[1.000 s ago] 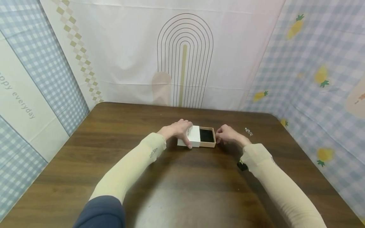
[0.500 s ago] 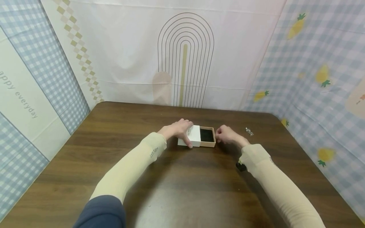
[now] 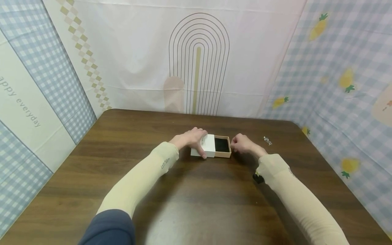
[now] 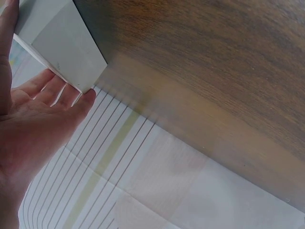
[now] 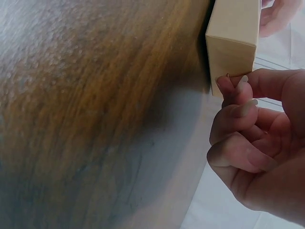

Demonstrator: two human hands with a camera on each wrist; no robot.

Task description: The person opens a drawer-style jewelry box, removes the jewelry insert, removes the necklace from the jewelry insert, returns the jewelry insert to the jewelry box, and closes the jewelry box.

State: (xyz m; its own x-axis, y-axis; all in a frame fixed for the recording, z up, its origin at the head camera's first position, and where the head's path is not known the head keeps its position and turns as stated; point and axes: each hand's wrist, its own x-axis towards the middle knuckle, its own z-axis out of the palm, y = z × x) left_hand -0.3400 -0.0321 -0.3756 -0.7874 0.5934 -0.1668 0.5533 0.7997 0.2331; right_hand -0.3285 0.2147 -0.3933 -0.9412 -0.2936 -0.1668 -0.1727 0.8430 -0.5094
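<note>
Counting first: one small drawer-style box near the middle of the bench (image 3: 92,170), made of one white sleeve (image 3: 206,146) and one tan tray (image 3: 223,146) slid partly out to the right, black lining showing inside; one small silvery item (image 3: 267,140) lies on the bench right of the box, well apart, too small to identify; two hands, both in cream sleeves. Left hand (image 3: 190,139) lies over the white sleeve from the left side, fingers (image 4: 57,88) nearly straight and slightly spread along the far edge, thumb (image 3: 200,152) down the near face, so the sleeve sits loosely clasped between thumb and fingers, not tightly squeezed. Right hand (image 3: 243,144) is at the tray's right end, fingers (image 5: 238,86) curled inward; the right wrist view shows the fingertips pressed together at the tan end wall, touching it at its lower corner, maybe pinching something tiny there, cannot tell what. Remaining right fingers are folded into the palm, holding nothing visible. Box rests flat on the bench, sleeve left, tray right. Printed fabric backdrops stand around the bench: arch pattern (image 3: 198,64) behind, checked panels with pineapples (image 3: 346,83) at right.
</note>
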